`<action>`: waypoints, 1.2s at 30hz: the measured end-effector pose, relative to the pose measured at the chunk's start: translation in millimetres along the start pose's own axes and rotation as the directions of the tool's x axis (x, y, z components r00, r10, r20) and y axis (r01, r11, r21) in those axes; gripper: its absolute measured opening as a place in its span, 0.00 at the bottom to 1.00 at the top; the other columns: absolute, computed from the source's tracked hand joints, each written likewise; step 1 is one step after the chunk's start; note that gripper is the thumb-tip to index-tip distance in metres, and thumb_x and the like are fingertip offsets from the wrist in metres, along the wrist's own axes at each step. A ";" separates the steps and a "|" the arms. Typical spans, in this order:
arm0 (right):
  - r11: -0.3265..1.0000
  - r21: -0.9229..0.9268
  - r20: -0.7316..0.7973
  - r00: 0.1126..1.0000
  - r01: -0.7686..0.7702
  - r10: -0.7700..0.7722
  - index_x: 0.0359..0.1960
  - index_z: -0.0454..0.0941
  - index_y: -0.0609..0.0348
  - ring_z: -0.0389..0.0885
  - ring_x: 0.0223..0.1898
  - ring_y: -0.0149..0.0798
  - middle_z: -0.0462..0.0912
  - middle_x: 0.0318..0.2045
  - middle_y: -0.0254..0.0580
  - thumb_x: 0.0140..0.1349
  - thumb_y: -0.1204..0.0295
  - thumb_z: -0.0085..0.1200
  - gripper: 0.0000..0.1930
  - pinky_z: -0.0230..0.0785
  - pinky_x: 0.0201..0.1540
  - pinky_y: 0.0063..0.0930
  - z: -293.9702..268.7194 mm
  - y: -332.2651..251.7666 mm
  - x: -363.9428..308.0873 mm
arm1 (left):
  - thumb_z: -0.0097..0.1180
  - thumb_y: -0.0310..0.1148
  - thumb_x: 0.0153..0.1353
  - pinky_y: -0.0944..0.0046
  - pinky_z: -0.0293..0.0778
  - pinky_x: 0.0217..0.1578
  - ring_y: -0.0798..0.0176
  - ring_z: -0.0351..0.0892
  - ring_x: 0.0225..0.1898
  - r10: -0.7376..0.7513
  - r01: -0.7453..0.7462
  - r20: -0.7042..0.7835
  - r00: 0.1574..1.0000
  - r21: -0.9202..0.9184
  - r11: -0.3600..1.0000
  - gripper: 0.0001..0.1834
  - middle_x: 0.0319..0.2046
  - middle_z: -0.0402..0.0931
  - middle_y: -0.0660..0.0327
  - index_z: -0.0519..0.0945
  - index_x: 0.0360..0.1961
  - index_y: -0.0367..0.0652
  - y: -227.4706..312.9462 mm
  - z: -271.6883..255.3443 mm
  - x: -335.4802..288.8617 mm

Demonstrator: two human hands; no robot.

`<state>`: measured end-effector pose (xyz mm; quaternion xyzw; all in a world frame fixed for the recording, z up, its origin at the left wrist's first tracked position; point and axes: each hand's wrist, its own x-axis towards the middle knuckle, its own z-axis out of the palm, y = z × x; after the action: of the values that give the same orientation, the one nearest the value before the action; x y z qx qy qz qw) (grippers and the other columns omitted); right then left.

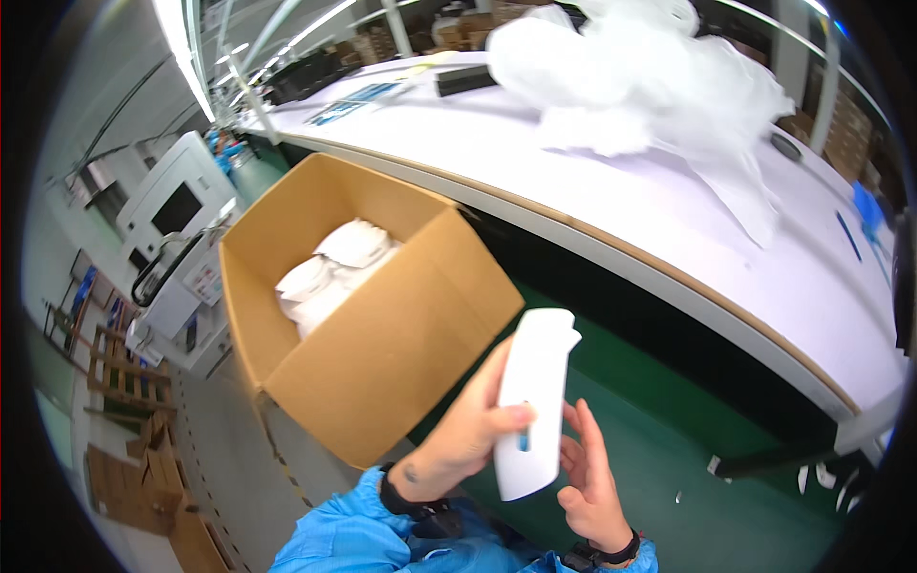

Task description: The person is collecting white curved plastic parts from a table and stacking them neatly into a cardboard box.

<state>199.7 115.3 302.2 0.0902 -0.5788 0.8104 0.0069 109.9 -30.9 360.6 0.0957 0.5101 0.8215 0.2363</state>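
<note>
My left hand is closed around a long white plastic housing, with the thumb lying over its front beside a narrow slot. The housing stands nearly upright and has a small notch near its upper right edge. On its right side is my right hand, fingers stretched and apart; whether its fingertips touch the back of the housing I cannot tell. Just left of my hands, a large open cardboard box holds several white, rounded pieces stacked inside.
A long white-topped table runs along the right, bearing crumpled translucent plastic bags and a dark block. A grey-white machine stands beyond the box. Flattened cardboard lies at lower left, and white scraps lie under the table.
</note>
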 end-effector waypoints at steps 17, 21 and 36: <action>0.647 -0.612 -0.577 0.816 -0.454 0.027 0.61 0.63 0.58 0.75 0.48 0.37 0.64 0.58 0.45 0.61 0.81 0.47 0.25 0.71 0.46 0.26 -61.2 116.8 45.9 | 0.69 0.50 0.35 0.55 0.70 0.50 0.41 0.74 0.49 0.393 0.312 -0.215 0.894 0.928 -0.203 0.54 0.46 0.72 0.36 0.58 0.62 0.35 223.1 -451.7 117.3; 0.622 -0.572 -0.699 0.715 -0.535 -0.028 0.58 0.66 0.60 0.76 0.44 0.34 0.67 0.56 0.43 0.61 0.81 0.47 0.22 0.71 0.44 0.25 -57.4 134.8 38.6 | 0.71 0.51 0.33 0.55 0.69 0.52 0.40 0.74 0.49 0.076 0.306 -0.299 0.951 0.888 -0.342 0.57 0.46 0.72 0.35 0.58 0.61 0.29 174.8 -548.0 118.9; 0.511 -0.602 -0.737 0.673 -0.613 -0.062 0.53 0.69 0.63 0.77 0.42 0.36 0.67 0.56 0.46 0.61 0.82 0.46 0.17 0.73 0.39 0.23 -22.8 137.1 42.4 | 0.70 0.50 0.32 0.56 0.65 0.56 0.39 0.68 0.54 -0.130 0.416 -0.458 0.880 0.872 -0.259 0.63 0.54 0.65 0.35 0.50 0.67 0.36 110.6 -630.0 133.1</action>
<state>139.0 87.5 173.2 -0.3289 -0.8447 0.4058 0.1167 -289.0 -506.5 156.5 0.0444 0.9753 0.0616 0.2076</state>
